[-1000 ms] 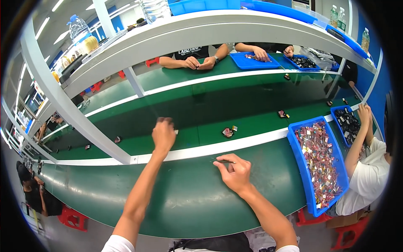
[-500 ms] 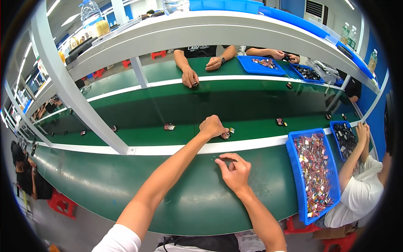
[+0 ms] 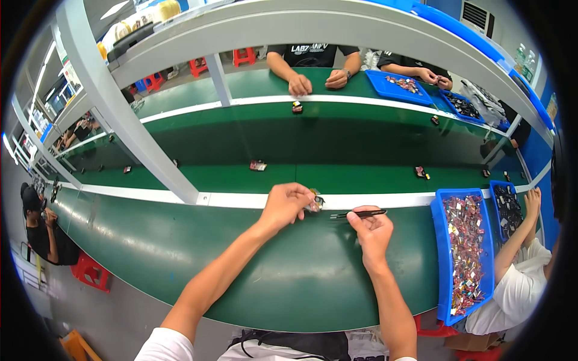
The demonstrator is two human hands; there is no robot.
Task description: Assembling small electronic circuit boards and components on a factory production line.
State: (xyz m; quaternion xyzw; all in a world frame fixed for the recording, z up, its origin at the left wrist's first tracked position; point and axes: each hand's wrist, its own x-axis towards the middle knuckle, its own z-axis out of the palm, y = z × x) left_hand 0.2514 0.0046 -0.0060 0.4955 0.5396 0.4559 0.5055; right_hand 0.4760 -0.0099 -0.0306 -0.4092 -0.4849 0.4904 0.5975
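My left hand (image 3: 282, 207) is closed on a small part with wires (image 3: 314, 203), pinched between thumb and fingertips over the white rail (image 3: 241, 199). The part looks dark and reddish with a light patch; its exact kind is too small to make out. To its right, my right hand (image 3: 372, 231) grips a pair of dark tweezers (image 3: 367, 213). Their tips point left toward the part, apart from it. Beneath both hands lies the green worktop (image 3: 289, 289).
A blue tray (image 3: 443, 259) heaped with small wired parts stands at my right, with a smaller blue tray of black pieces (image 3: 507, 207) beyond. Several parts, one a wired piece (image 3: 258, 165), lie along the green belt (image 3: 337, 173). Co-workers sit opposite and at right. A grey post (image 3: 129, 114) rises at left.
My left hand has drawn back from the belt toward me with the wired part. My right hand has shifted right and up with the tweezers. The view has turned slightly.
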